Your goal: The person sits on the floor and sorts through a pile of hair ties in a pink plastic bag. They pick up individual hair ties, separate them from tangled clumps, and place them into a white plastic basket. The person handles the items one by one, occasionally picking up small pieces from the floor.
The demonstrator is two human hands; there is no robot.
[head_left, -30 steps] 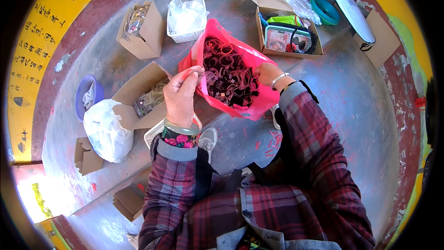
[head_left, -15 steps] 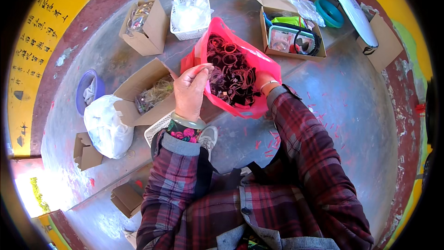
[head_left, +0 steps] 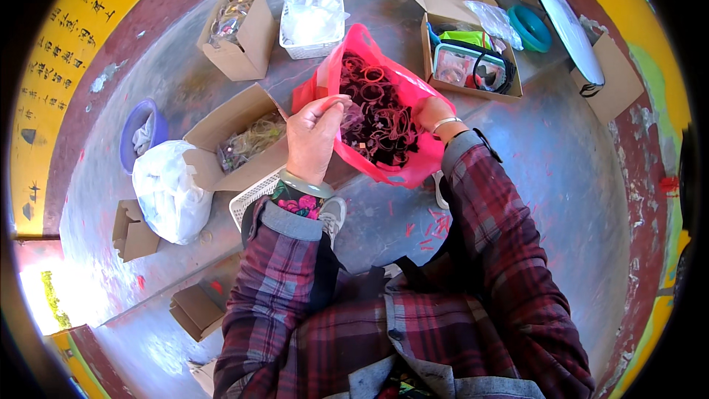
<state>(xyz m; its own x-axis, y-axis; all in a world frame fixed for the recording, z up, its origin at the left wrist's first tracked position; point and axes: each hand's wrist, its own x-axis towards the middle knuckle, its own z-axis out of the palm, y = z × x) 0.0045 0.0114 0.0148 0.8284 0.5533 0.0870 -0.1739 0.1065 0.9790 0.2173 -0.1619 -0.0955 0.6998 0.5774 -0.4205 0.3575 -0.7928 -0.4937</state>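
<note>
A bright pink bag [head_left: 399, 74] gapes open in front of me. Inside lies a tangled heap of thin bands, hair ties by their look [head_left: 377, 118], mostly dark with some red and pink loops. At the bag's left rim, my left hand [head_left: 310, 137] is closed in a pinch, thumb against forefinger, on the bag's edge. My right hand [head_left: 436, 116] reaches over the right side with its fingers curled on the bag there; their tips are partly hidden. The hair ties sit between both hands.
Left of the bag stand an open cardboard box [head_left: 240, 122] of small packets, a stuffed white plastic bag [head_left: 168, 192] and a purple basin [head_left: 139, 133]. Beyond are another filled box [head_left: 247, 41], a white basket [head_left: 314, 48], a goods box [head_left: 476, 89] and a teal ring-shaped item [head_left: 530, 29].
My right hand has come up and shows more of its fingers at the bag's right side. The left hand stays pinched at the rim, shifted slightly. The whole view has moved a little.
</note>
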